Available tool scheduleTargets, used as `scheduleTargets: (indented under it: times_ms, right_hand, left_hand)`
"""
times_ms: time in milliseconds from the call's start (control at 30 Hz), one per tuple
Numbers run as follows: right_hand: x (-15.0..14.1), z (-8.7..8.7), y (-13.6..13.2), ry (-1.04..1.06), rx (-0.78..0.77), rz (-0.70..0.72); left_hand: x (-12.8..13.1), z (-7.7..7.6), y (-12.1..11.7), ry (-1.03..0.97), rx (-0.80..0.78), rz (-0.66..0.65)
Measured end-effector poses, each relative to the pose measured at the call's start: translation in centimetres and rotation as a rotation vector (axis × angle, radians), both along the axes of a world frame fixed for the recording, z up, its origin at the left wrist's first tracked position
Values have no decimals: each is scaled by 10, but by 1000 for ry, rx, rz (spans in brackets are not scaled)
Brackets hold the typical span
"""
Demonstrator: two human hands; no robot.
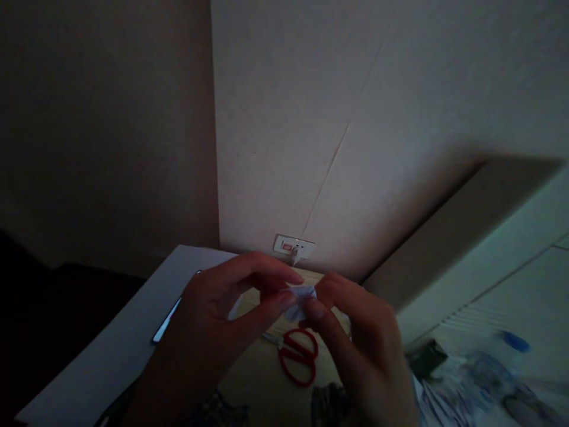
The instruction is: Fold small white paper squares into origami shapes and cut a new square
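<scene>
Between my two hands is a small folded piece of white paper (300, 301), held up above the table. My left hand (235, 302) pinches its left side between thumb and fingers. On the right side, the thumb and bent forefinger of my right hand (362, 332) are closed on the same paper. Below the hands a pair of scissors (300, 356) with red handles lies on the table, its blades pointing left and partly hidden behind my left hand. A phone (166, 323) with a lit screen is partly covered by my left wrist.
The light wooden table (253, 373) meets a white surface (102, 347) on the left. A wall socket (293, 245) with a plug in it sits behind the hands. At the lower right are a clear bottle with a blue cap (515, 342) and a dark green packet (427, 359).
</scene>
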State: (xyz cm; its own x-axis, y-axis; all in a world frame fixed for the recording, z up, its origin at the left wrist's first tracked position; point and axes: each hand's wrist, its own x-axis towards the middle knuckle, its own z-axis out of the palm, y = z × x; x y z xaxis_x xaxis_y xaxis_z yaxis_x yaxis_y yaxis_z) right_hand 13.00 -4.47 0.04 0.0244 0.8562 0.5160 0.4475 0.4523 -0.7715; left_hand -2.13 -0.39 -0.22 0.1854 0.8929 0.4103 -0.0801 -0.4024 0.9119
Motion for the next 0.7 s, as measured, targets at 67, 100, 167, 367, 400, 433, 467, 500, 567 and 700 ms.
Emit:
scheduleTargets:
  times_ms: [67, 100, 167, 367, 400, 433, 467, 500, 567, 700]
  right_hand:
    - [-1, -1, 0, -2, 0, -4]
    - [-1, -1, -1, -2, 0, -6]
    - [-2, -2, -1, 13, 3, -20]
    - [0, -1, -3, 54, -46, -36]
    - [0, -1, -3, 62, -49, -39]
    - [0, -1, -3, 69, -50, -40]
    - [1, -1, -3, 69, -50, -35]
    - [1, -1, -2, 59, -59, -26]
    - [0, -2, -2, 46, -64, -17]
    - [-1, -5, -2, 72, -24, -39]
  left_hand:
    - [3, 0, -1, -30, -41, 21]
    - [4, 0, -2, -40, -57, 20]
    - [6, 0, -3, -59, -70, 1]
    - [0, 0, -6, 23, 66, 75]
    - [-2, -1, -5, 87, 102, 95]
    - [-5, -2, -4, 155, 134, 111]
    - [-8, -4, -3, 213, 173, 101]
    - [-10, -5, -2, 262, 194, 75]
    - [-13, -7, 1, 260, 235, 73]
    - [-12, -3, 3, 252, 242, -21]
